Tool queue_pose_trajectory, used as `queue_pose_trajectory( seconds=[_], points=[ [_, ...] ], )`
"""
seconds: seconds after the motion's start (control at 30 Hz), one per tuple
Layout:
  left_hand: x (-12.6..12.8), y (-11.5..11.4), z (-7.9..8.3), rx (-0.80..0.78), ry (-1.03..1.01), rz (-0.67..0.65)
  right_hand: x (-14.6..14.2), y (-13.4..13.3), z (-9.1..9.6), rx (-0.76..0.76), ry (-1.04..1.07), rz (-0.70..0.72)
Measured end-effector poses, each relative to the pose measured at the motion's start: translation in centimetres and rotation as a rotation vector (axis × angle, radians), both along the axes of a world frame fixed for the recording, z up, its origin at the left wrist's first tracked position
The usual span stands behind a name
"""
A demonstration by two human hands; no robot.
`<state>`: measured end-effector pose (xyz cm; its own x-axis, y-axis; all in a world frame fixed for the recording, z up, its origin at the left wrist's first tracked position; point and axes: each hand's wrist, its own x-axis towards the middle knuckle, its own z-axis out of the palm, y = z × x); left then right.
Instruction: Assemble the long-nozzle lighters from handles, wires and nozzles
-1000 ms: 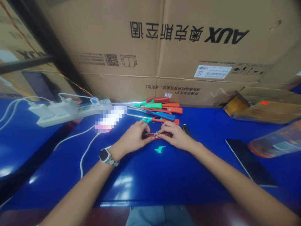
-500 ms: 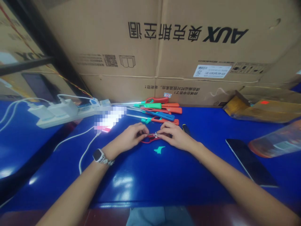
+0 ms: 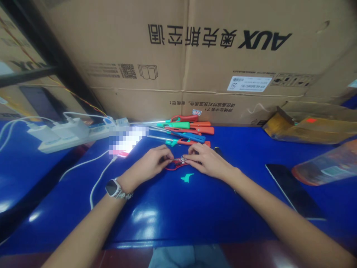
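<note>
Between my hands lies a red stick lighter body [image 3: 178, 163], which looks opened, with small pale parts showing inside. My left hand [image 3: 152, 163] is closed in a pinch at the lighter's left end, by the red loop. The thumb and fingers of my right hand [image 3: 210, 160] pinch at the small pale parts on the lighter's right side; the fingers hide exactly what they grip. A loose green trigger-shaped piece [image 3: 187, 177] rests on the blue table [image 3: 156, 208], just nearer to me. Beyond my hands, several stick lighters [image 3: 195, 137] with coloured handles lie in a pile.
A large cardboard box [image 3: 122, 29] stands behind the lighters. At the left are a power strip [image 3: 61, 143] with cables and a lit phone [image 3: 122, 152]. On the right lie a dark phone [image 3: 292, 191], a clear bottle [image 3: 323, 167] and a screwdriver-like handle [image 3: 218, 151].
The view has shifted slightly. Right fingertips have moved a little over the pale parts, exposing more of the red body, while my left hand keeps its pinch.
</note>
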<state>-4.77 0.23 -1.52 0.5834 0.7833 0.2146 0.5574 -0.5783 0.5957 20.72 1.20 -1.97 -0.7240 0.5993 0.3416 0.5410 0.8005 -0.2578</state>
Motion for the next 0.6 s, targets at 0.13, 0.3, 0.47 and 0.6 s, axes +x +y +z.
queue_pose_trajectory(
  seconds=[0.13, 0.3, 0.47, 0.6],
  points=[
    [0.51, -0.43, 0.01, 0.032, 0.023, 0.016, 0.16, -0.14, 0.56, 0.007, -0.052, -0.001],
    [0.94, -0.49, -0.34, 0.076, 0.061, -0.017, 0.25, -0.16, 0.61, -0.038, -0.044, 0.017],
    [0.85, -0.33, -0.45, 0.078, 0.063, -0.021, -0.01, 0.01, 0.27, -0.117, 0.104, 0.033],
    [0.77, -0.34, -0.52, 0.072, 0.063, -0.024, 0.04, 0.33, -0.12, -0.125, 0.156, 0.097]
  ],
)
